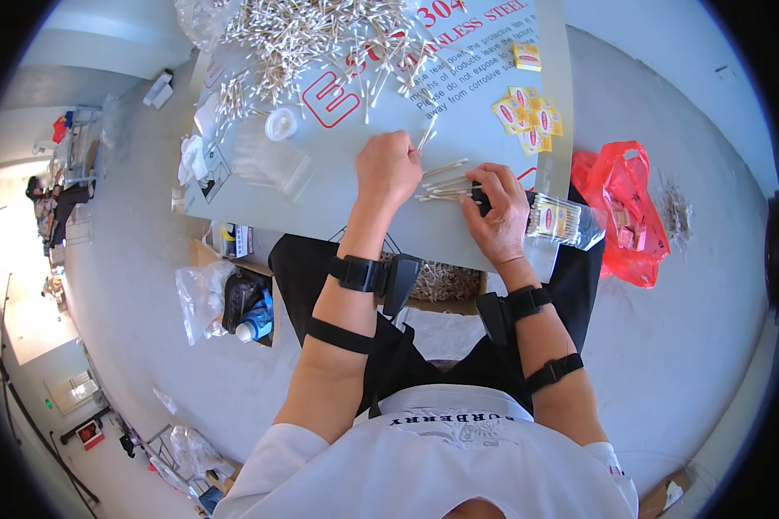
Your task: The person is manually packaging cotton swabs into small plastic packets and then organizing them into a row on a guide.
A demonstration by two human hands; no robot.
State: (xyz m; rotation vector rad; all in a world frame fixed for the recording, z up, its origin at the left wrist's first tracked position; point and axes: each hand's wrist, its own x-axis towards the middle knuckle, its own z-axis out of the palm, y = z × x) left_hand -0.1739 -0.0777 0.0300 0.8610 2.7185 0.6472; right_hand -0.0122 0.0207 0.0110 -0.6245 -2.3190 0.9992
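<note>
My left hand is closed in a fist above the table. White cotton swabs stick out beside its fingers. To its right, my right hand has its fingers bent and drawn in around the ends of several loose cotton swabs fanned on the tabletop. Something dark shows between its thumb and index finger, and I cannot make it out. Against the right hand lies a clear plastic bag with a row of cotton swabs and a yellow card inside, at the table's near right edge.
A large heap of cotton swabs covers the far side of the table. Yellow cards lie at the right; a round white container and clear bags at the left. A red plastic bag stands beyond the right edge.
</note>
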